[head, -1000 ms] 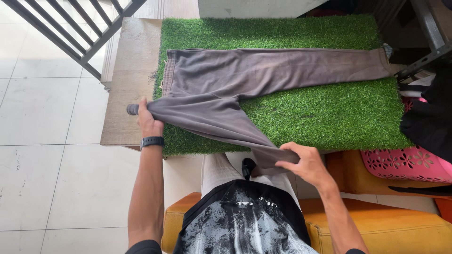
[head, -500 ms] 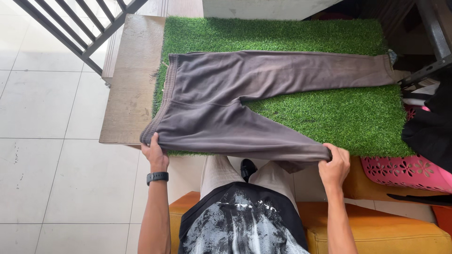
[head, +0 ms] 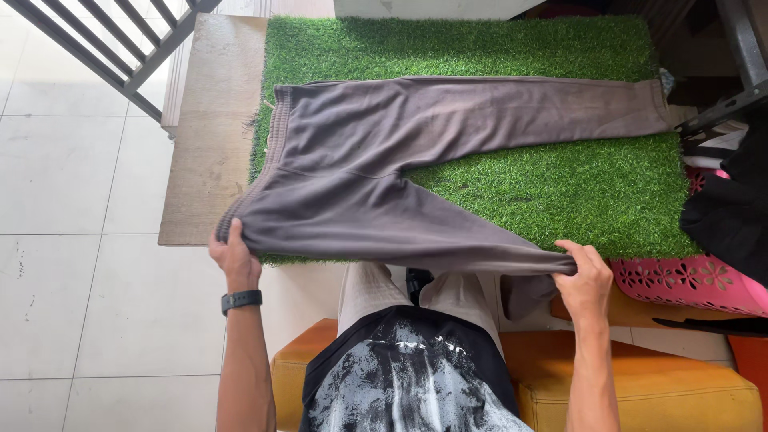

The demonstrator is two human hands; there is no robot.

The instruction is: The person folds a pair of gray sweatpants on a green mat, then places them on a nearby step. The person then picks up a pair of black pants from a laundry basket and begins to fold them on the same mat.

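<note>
Both hands grip the soft, floppy grey trousers (head: 384, 168), left hand (head: 232, 260) pinching the waistband corner, right hand (head: 588, 280) the near leg, the best holds.

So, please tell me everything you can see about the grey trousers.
The grey trousers look like soft, matte knit cloth with a ribbed waistband at the left. They lie spread on the green artificial grass mat. The far leg lies flat, reaching the mat's right edge. The near leg is pulled taut along the mat's near edge: the left hand grips the waistband corner, the right hand grips the leg near its end, which hangs below.
</note>
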